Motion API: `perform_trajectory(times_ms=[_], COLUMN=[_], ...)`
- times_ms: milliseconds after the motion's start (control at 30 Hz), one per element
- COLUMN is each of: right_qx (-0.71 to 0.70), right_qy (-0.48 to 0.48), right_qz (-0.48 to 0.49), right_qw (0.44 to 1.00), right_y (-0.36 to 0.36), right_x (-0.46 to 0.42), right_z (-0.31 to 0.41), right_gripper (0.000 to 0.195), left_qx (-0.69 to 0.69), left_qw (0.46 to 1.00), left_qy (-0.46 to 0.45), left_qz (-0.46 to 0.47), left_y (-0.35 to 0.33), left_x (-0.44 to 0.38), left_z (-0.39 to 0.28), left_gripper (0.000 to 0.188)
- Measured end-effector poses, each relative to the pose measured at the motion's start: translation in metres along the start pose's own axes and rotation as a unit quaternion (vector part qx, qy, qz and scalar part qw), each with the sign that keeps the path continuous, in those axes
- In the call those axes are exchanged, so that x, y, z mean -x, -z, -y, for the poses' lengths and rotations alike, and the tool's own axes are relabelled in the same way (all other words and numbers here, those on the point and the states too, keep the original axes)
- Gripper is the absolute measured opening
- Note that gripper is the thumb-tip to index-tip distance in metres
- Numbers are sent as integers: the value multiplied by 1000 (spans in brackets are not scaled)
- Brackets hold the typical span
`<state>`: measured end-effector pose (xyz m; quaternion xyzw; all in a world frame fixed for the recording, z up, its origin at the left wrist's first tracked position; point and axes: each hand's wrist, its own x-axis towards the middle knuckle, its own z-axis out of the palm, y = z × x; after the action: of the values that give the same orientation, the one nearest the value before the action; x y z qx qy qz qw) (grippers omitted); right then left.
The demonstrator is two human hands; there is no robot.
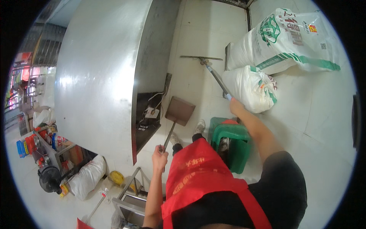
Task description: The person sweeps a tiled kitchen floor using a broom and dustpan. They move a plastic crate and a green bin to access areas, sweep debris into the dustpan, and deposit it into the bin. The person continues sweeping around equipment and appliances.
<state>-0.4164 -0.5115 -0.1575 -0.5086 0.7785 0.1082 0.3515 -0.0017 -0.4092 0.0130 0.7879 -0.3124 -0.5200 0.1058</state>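
Note:
My left hand (pixel 159 159) is closed around the handle of a dustpan (pixel 180 111), whose flat brown pan lies on the floor beside the steel counter. In my right hand (pixel 236 107) is the pole of a long-handled floor squeegee or broom (pixel 218 78). Its thin, wide head rests on the pale floor ahead, left of the white sacks; whether it has bristles cannot be told. The two tools are apart.
A steel counter (pixel 100 71) stands at the left, with a power strip (pixel 152 112) on its low shelf. White sacks (pixel 251 86) stand at the right. A green bin (pixel 243 151) is beside my legs, and a metal-framed stool (pixel 128 203) stands at lower left.

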Motion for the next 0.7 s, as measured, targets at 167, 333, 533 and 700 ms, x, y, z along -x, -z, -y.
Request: perform_trajectory(times_ms=[167, 333, 533, 700], right_qx=[113, 182, 130, 156], right_qy=[25, 91, 107, 121], right_qz=[9, -21, -39, -14], right_qw=[993, 979, 985, 980], right_y=[-16, 46, 20, 18], right_x=[42, 33, -11, 44], right_z=[-46, -27, -4, -46], right_gripper=[17, 16, 22, 14], left_qx=[-19, -41, -52, -55], left_qw=[1000, 999, 999, 998], left_qy=[-15, -4, -1, 0], left_qz=[7, 19, 9, 19], left_y=[8, 13, 11, 4], left_x=[-5, 3, 5, -4], left_z=[14, 24, 20, 27], left_gripper=[19, 21, 22, 22])
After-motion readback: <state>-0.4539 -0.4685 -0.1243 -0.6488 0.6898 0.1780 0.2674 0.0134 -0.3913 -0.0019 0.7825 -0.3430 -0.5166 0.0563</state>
